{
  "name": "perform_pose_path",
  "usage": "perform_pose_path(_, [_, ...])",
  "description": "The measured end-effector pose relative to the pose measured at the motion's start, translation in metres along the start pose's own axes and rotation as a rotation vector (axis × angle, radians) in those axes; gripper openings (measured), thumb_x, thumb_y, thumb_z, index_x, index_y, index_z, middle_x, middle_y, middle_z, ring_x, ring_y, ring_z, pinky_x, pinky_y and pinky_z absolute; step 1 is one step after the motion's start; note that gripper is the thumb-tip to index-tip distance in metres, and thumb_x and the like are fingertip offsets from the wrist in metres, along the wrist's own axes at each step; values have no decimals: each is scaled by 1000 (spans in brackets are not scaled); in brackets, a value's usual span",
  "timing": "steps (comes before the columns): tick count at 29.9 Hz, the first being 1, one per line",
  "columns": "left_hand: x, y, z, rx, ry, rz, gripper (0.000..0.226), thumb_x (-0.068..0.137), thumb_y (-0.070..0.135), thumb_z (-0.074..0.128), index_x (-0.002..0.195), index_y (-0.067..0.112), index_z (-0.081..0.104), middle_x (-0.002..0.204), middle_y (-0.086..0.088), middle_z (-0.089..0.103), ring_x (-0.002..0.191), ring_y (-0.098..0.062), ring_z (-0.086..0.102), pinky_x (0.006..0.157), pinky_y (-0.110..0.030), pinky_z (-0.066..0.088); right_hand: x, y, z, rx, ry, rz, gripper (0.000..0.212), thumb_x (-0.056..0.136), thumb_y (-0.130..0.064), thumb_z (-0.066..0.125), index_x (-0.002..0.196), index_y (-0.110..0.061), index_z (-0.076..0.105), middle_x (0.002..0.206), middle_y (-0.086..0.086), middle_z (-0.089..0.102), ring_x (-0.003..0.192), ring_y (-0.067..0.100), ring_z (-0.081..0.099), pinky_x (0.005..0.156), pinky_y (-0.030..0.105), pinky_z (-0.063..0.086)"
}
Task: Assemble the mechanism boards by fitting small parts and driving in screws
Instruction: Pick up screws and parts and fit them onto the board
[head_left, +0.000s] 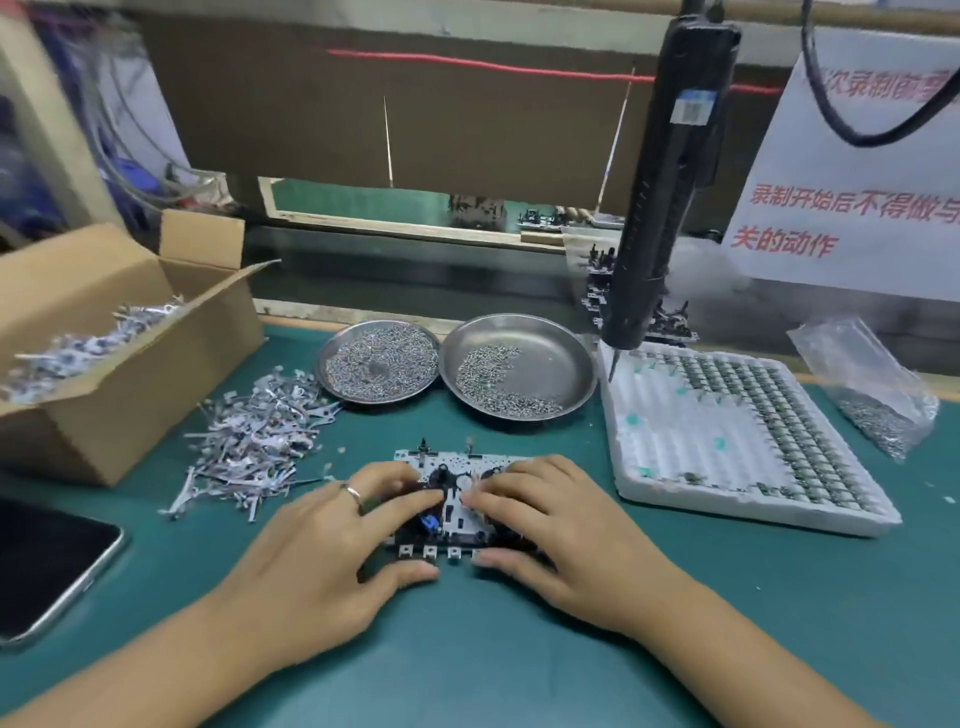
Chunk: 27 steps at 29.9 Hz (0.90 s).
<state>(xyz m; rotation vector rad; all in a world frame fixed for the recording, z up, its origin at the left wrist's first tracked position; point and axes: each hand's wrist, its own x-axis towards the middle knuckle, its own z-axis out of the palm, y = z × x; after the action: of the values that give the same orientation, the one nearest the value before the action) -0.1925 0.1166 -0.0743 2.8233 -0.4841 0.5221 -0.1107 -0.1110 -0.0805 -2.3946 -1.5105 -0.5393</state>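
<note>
Green mat (467, 649) | both hands rest fingers on mechanism board (457, 512)

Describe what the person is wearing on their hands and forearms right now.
Both forearms are bare, with no sleeves in view, and there are no gloves. The left hand wears a thin silver-coloured ring on one of its fingers. The right hand shows no ring, watch or strap.

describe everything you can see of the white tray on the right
The white tray looks like moulded foam or thin plastic, a square grid of small pockets. It lies flat on the green mat, right of the two metal dishes. Pockets along its far and right sides hold small grey metal parts; the rest sit empty, some with green marks. The hanging screwdriver's tip hovers over its far left corner. Neither hand touches it.
</note>
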Motion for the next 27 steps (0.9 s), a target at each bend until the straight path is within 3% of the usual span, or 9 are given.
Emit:
perform_pose_path(4, [0,-22,-8,94,124,-172,62,82,64,40,119,21,65,113,1,61,97,-20,56,90,-31,35,0,0,2,-61,7,30,38,96,-40,47,118,-14,64,112,0,65,102,23,59,92,38,46])
perform_pose_path(6, [4,-32,-12,187,63,-263,67,81,65,35,116,17,66,109,-2,65,100,-25,60,91,-37,28,1,0,3,-111,46,93,38,94,-37,47,118,-13,64,111,0,67,101,23,62,96,42,44])
perform_pose_path(9, [5,-40,-8,139,19,-321,60,80,62,32,102,23,72,95,7,69,98,-22,62,94,-42,26,0,1,6,-122,90,187,34,90,-32,58,116,-11,66,110,1,68,103,23,63,101,52,36])
perform_pose_path(12, [6,-42,-3,114,115,-284,43,84,46,41,85,22,76,79,10,69,86,-21,64,94,-44,27,-2,1,6,-57,158,233,32,91,-36,60,108,-10,70,108,2,68,101,23,64,104,58,31])
perform_pose_path(16, [10,-43,-6,67,213,-248,27,81,35,56,85,19,77,73,6,71,73,-21,67,84,-35,29,-1,-1,3,29,328,224,29,91,-26,52,100,-7,72,100,3,69,92,23,64,103,52,35])
perform_pose_path(19, [21,-31,-10,-38,366,-156,31,84,37,52,91,17,75,77,9,71,68,-1,55,76,-31,36,6,-6,1,200,429,208,26,92,-19,52,96,-2,72,93,5,68,87,20,62,100,38,38])
perform_pose_path(21, [35,-17,-9,-123,501,-63,21,82,28,64,95,14,74,79,12,70,73,10,44,73,-31,41,12,-11,0,339,428,253,26,92,-22,53,102,-4,70,95,2,68,91,13,59,94,33,41])
perform_pose_path(24, [57,7,0,-166,586,90,21,79,13,72,99,9,73,81,4,73,70,2,58,72,-36,45,20,-15,2,514,384,392,28,90,-30,60,110,-14,68,96,-7,68,92,10,58,86,29,44])
perform_pose_path(27, [74,23,8,-197,589,133,18,78,9,73,96,5,74,78,1,73,64,-10,64,70,-36,45,20,-9,5,555,459,468,18,84,-19,66,101,-14,73,89,-8,71,83,10,62,80,32,48])
